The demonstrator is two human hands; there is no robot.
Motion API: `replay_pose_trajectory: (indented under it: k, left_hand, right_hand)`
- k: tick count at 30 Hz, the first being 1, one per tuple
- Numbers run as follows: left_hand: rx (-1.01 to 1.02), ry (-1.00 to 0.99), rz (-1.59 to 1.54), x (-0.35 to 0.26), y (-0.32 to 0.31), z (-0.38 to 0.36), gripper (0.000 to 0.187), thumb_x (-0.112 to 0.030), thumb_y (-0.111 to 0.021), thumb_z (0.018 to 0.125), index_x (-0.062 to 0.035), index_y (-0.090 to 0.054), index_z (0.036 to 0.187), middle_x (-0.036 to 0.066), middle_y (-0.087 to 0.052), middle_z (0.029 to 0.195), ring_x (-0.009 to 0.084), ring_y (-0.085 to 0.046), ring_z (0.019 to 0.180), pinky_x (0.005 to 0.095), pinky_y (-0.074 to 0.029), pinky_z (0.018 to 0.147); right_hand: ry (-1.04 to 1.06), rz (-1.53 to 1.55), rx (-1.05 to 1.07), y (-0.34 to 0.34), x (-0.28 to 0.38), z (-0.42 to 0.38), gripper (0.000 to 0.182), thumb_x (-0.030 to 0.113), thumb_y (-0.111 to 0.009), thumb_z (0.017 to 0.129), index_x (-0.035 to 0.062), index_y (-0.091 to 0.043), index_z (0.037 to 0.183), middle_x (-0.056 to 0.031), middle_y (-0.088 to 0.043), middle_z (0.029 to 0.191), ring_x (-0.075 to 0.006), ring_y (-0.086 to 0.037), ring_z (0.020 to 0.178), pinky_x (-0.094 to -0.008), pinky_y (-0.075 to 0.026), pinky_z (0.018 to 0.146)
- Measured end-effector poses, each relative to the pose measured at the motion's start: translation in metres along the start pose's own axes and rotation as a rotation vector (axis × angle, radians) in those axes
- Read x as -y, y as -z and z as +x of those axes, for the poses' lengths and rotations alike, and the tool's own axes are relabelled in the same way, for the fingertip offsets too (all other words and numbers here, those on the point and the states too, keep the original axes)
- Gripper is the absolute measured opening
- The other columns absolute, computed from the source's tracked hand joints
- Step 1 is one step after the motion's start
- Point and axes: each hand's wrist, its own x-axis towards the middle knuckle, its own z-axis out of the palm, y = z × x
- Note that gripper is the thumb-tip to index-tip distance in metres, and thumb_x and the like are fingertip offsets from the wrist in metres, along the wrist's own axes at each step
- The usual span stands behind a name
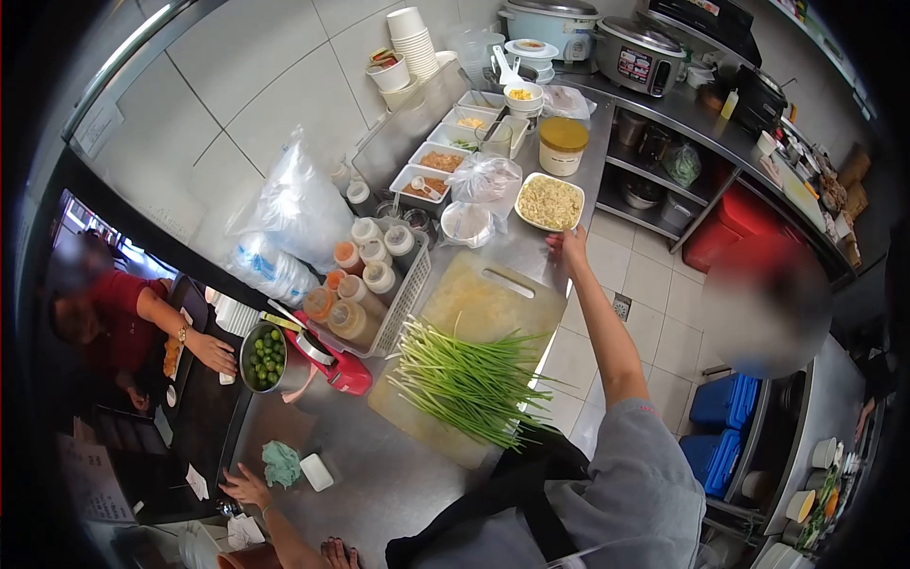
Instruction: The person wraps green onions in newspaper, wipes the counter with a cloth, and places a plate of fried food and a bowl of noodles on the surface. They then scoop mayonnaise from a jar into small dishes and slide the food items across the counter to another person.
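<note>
Right hand [569, 245] stretched out to the near rim of the white dish of chopped food [550, 202] – fingers on its edge, grip not clear; green onions [464, 379] lie whole on the cutting board [493, 303], uncut; left hand [248, 486] flat on counter, holding nothing.

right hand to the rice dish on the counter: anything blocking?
Nothing visible. The right hand is already at the near rim of the rice dish, with no object between them. The plastic bags sit to one side of the dish, and the cutting board lies nearer the person.
</note>
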Motion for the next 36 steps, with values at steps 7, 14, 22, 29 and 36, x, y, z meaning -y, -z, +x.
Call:
replay_pose_trajectory:
  k: [7,14,22,29,36]
  left_hand:
    - [-0.02,-0.031,-0.076,-0.014,0.013,-0.016,0.06,-0.061,-0.037,0.086,-0.0229,-0.039,0.132,0.023,-0.018,0.142,0.038,-0.021,0.13,0.0496,-0.021,0.102]
    - [-0.106,0.04,-0.249,0.011,0.02,-0.02,0.065,-0.061,-0.038,0.086,-0.0154,-0.04,0.132,0.026,-0.021,0.14,0.039,-0.024,0.128,0.0499,-0.022,0.102]
    - [-0.331,-0.072,0.143,-0.017,0.035,-0.041,0.042,-0.04,-0.049,0.088,-0.0044,-0.054,0.109,0.013,-0.057,0.1,0.0318,-0.053,0.095,0.0459,-0.041,0.082]
    - [0.259,0.006,-0.494,-0.03,0.011,-0.071,0.037,-0.03,-0.06,0.08,-0.0129,-0.057,0.113,0.015,-0.051,0.116,0.0342,-0.046,0.11,0.0437,-0.038,0.092]
    - [0.533,0.055,-0.304,-0.041,0.049,-0.095,0.039,-0.022,-0.074,0.069,-0.0131,-0.064,0.105,0.015,-0.06,0.104,0.0325,-0.058,0.099,0.0402,-0.045,0.089]
  right_hand:
    - [0.026,0.097,0.013,-0.009,-0.01,0.038,0.029,0.014,-0.036,0.092,0.0044,-0.024,0.117,-0.0174,-0.058,0.088,-0.0219,-0.062,0.06,-0.0284,-0.052,0.046]
    - [0.147,-0.105,0.126,0.045,0.004,-0.003,0.031,0.015,-0.037,0.091,0.0034,-0.028,0.118,-0.0184,-0.06,0.085,-0.0229,-0.063,0.06,-0.0309,-0.054,0.052]
    - [0.186,-0.246,0.496,0.074,0.055,-0.164,0.027,0.024,-0.043,0.09,0.0038,-0.05,0.106,-0.008,-0.061,0.094,-0.0152,-0.061,0.075,-0.0231,-0.05,0.055]
    - [-0.062,-0.116,0.902,0.014,0.032,-0.263,0.039,0.015,-0.046,0.077,-0.0005,-0.045,0.113,-0.012,-0.06,0.098,-0.0174,-0.063,0.07,-0.0268,-0.054,0.046]
    - [-0.249,-0.15,1.308,-0.095,-0.007,-0.34,0.043,0.012,-0.047,0.079,-0.0028,-0.041,0.119,-0.0158,-0.058,0.103,-0.0225,-0.064,0.077,-0.0293,-0.057,0.051]
